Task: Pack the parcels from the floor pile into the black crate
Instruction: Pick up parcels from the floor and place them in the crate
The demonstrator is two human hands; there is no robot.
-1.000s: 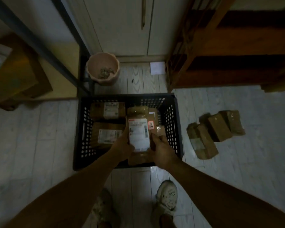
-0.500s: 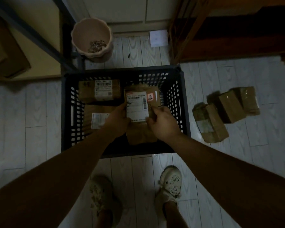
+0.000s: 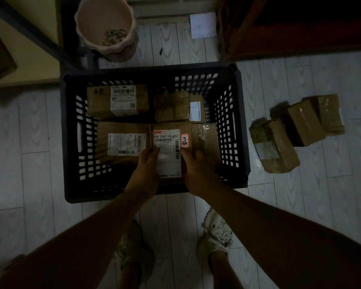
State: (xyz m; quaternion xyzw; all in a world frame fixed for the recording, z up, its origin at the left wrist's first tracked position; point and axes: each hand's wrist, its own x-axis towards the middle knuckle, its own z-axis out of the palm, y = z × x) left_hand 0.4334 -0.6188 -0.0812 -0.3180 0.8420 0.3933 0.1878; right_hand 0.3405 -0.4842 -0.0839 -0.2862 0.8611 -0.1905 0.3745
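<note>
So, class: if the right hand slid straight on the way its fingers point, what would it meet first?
Probably the orange sticker on the parcel that the right hand holds; further on, the small taped parcel, though depth is unclear.

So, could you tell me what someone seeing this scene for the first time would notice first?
Most likely the black crate on the pale floor at centre, already holding several brown parcels. Both hands, the left hand and the right hand, rest on a labelled parcel with a red-edged sticker in the crate's near right part. To the right of the crate a small floor pile of parcels waits, and a pink pot stands beyond it.
</note>
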